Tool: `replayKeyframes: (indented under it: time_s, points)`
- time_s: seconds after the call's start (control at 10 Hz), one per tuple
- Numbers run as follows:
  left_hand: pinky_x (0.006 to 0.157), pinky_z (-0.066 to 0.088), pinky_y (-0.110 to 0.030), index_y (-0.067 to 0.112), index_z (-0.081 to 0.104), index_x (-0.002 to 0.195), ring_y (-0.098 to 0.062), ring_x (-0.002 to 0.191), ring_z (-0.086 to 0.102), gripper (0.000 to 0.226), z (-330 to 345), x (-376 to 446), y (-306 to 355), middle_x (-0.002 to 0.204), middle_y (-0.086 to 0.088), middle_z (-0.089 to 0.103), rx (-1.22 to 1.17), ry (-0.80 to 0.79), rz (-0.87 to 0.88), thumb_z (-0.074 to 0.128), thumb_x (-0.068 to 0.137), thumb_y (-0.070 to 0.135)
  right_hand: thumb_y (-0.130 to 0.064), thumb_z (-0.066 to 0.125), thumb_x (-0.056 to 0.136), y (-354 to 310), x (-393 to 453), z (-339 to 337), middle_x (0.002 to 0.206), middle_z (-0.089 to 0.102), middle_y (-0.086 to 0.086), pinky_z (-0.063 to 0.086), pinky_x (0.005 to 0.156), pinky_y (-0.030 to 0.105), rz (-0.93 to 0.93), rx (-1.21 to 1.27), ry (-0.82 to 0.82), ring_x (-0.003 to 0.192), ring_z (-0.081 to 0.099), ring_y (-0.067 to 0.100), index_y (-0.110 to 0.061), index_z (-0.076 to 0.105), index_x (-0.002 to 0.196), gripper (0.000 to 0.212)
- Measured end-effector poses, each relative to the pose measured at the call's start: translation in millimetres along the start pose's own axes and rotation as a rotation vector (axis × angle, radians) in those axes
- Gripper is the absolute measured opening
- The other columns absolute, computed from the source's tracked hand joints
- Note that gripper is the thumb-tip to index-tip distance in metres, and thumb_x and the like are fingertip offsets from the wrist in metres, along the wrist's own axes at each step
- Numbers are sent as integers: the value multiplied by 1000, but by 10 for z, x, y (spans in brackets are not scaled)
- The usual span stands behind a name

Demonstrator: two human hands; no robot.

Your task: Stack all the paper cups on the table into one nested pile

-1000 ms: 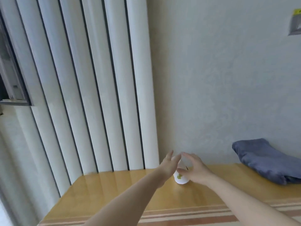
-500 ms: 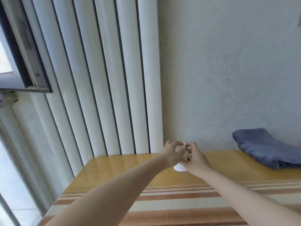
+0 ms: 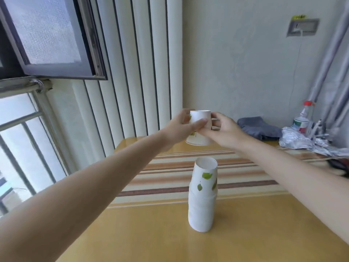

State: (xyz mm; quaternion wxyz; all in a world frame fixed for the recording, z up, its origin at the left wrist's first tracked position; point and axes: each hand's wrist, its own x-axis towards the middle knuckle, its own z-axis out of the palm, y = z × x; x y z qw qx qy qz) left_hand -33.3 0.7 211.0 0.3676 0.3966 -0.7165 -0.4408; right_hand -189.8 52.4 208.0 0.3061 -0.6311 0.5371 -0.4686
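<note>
An upside-down white paper cup (image 3: 200, 118) with green leaf prints is held above the far part of the wooden table (image 3: 151, 233). My left hand (image 3: 184, 127) grips its left side and my right hand (image 3: 223, 129) grips its right side; fingers hide much of its wall. Nearer to me stands a nested pile of upside-down cups (image 3: 203, 197), same white with green leaves, upright on the table below and in front of the held cup.
A striped cloth strip (image 3: 170, 178) crosses the table. A folded blue-grey cloth (image 3: 260, 127) lies at the back right by the wall, with crumpled foil (image 3: 302, 142) and a red-capped bottle (image 3: 302, 118) further right. An open window (image 3: 47, 44) hangs at the left.
Both hands closed on the cup and lifted it off the table. The view tilted down, bringing the nested pile and the right-hand clutter into sight.
</note>
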Motion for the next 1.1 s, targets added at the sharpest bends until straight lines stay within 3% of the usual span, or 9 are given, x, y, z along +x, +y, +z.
replayKeyframes:
  time_s: [0.1,0.3,0.4,0.5,0.6,0.7,0.9,1.0,1.1]
  points:
    - [99,52,-39,17,50,134,-26,119,62,66,86,-271,175,129,-8,63,-44,-14,53,71,79,46,-37,74,80,-154,-304,-73,120,64,-5,50,75,19,-32,21,17,107,64,9,-21,53,130,56]
    - [104,50,-48,18,47,136,-26,123,60,64,260,-605,13,135,-9,59,-122,-91,7,75,80,34,-50,77,65,110,-662,26,121,67,-3,55,93,44,-6,48,18,110,65,16,-27,55,123,66]
    - [101,52,-47,13,46,134,-29,120,61,53,332,-728,-188,132,-10,59,-103,-123,-11,72,88,19,-54,76,64,369,-796,140,120,68,-8,55,93,47,-8,41,-14,111,66,14,-30,54,123,68]
    - [99,54,-50,16,46,129,-30,121,60,53,386,-811,-430,130,-9,59,-65,-171,-28,75,85,22,-51,76,65,607,-914,245,122,67,-9,54,94,48,8,43,-42,112,65,12,-28,51,124,68]
    - [88,60,-44,23,45,127,-20,120,59,52,434,-883,-564,132,0,58,-75,-170,-69,75,85,27,-47,75,70,776,-971,350,124,67,-11,50,100,46,-11,42,-41,115,63,11,-29,51,126,63]
    - [88,57,-55,21,46,126,-20,120,59,50,446,-884,-647,131,1,59,-108,-118,-58,76,85,22,-48,77,69,822,-940,370,122,67,-12,51,98,41,-4,12,-38,113,64,8,-31,51,125,64]
    - [94,55,-27,19,51,124,-11,123,60,53,519,-996,-1054,127,3,65,-95,-88,-36,81,79,21,-39,87,61,1067,-1055,430,118,68,-13,56,91,34,89,10,-34,105,67,6,-31,56,122,69]
    - [100,52,-30,22,53,124,-14,125,59,53,560,-1005,-1129,127,3,65,-126,-61,-41,81,79,22,-32,87,65,1091,-1054,472,121,67,-13,55,94,35,105,27,-24,108,66,6,-29,56,123,66]
    - [112,42,-35,28,45,136,-9,133,50,68,494,-1080,-1042,134,12,57,-156,-59,-72,81,79,27,-36,90,57,1041,-1066,333,131,54,-20,45,106,34,159,-72,-60,120,55,2,-34,40,135,93]
